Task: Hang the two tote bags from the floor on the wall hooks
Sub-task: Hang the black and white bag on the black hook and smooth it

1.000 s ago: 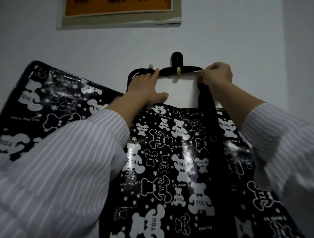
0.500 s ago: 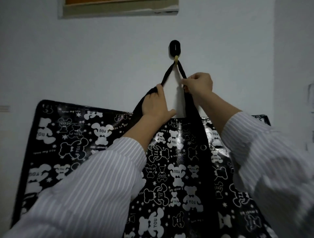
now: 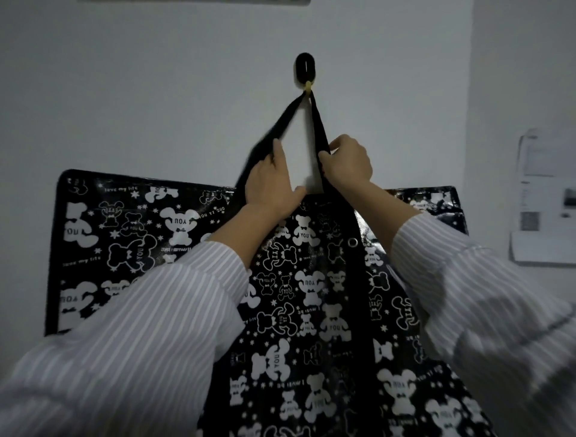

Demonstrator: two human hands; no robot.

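A glossy black tote bag printed with white bears hangs flat against the white wall. Its black strap loops over a black oval wall hook with a yellow tip and forms a taut triangle. My left hand grips the left run of the strap where it meets the bag's top edge. My right hand pinches the right run of the strap. Both sleeves are white with thin stripes. Only one bag and one hook are in sight.
The lower edge of a framed picture shows at the top. A wall corner runs down the right side, and a sheet of paper is stuck on the side wall past it.
The strap, held flat across the hook a second ago, now hangs from it pulled into a triangle. Both hands have slid down the strap and the bag has dropped lower.
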